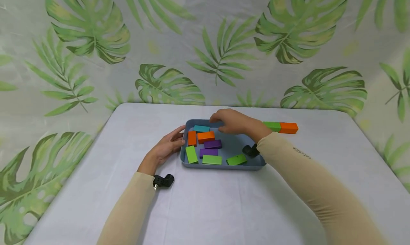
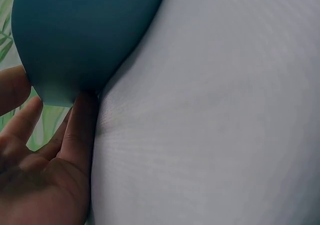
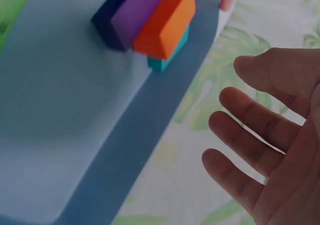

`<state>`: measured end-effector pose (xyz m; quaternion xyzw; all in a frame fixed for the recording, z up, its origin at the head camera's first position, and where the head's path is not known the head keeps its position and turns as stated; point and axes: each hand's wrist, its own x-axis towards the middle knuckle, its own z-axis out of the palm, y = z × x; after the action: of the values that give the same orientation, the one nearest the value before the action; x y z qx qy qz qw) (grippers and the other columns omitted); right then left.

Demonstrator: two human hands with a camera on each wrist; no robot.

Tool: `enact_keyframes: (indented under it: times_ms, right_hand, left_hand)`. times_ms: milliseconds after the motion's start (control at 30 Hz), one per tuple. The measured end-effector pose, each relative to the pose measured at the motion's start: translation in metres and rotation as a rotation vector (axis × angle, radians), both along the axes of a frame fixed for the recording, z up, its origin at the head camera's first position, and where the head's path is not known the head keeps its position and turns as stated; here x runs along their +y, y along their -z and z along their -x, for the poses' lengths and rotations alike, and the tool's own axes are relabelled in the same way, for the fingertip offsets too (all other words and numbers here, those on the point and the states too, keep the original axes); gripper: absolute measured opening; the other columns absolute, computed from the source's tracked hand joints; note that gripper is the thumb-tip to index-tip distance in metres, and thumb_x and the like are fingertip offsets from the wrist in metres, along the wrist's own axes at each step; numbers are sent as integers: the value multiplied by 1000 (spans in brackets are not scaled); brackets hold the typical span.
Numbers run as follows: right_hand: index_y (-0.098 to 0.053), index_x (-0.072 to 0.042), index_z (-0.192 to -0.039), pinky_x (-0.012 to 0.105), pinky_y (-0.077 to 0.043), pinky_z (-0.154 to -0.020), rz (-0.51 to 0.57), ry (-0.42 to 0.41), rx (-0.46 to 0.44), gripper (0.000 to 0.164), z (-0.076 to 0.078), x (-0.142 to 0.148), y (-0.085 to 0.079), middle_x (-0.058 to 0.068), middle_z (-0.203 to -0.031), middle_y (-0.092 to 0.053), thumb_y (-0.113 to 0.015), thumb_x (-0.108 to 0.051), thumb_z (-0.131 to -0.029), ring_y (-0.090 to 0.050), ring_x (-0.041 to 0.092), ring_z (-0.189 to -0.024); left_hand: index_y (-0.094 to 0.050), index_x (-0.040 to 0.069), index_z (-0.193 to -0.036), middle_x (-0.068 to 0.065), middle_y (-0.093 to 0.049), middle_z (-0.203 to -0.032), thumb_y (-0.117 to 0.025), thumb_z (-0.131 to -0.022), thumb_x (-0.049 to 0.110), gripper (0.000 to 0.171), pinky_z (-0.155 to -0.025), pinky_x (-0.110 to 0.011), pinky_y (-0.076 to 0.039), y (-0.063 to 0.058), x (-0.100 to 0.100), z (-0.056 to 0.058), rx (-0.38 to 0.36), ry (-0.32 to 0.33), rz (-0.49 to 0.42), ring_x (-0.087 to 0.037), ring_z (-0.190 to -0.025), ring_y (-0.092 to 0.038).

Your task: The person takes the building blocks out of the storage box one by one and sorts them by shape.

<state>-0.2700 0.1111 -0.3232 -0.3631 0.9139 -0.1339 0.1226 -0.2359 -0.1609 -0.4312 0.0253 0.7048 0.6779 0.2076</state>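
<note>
A grey-blue tray holds several rectangular blocks: a teal block, orange blocks, purple blocks and green blocks. My left hand rests against the tray's left end, fingertips at its outer wall; in the left wrist view its fingers reach the tray's corner. Over the tray's far edge hovers my right hand. In the right wrist view its fingers are loosely bent, apart, and hold nothing. The orange block leans across the teal one there.
Behind the right forearm, a green block and an orange block lie end to end on the white table, right of the tray. A leaf-patterned cloth hangs behind the table.
</note>
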Motion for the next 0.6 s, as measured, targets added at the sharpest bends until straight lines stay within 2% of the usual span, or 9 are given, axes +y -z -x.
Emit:
enact_keyframes:
  times_ms: [300, 600]
  right_hand:
    - [-60, -5, -135, 47, -45, -112, -11, 22, -90, 41, 3, -25, 16, 15, -139, -59, -56, -6, -94, -55, 32, -128]
    - [-61, -6, -133, 45, -48, -109, -2, 42, -104, 43, 9, -32, 33, 16, -134, -61, -55, -1, -91, -57, 33, -124]
  left_hand:
    - [-28, 30, -157, -11, -24, -164, -53, -99, 7, 67, -123, -49, -29, 1, -1, 2, -7, 2, 11, -29, -150, -30]
    - [-26, 28, -158, -13, -23, -165, -52, -100, 7, 67, -123, -50, -28, -1, -1, 0, 0, 16, 6, -30, -151, -29]
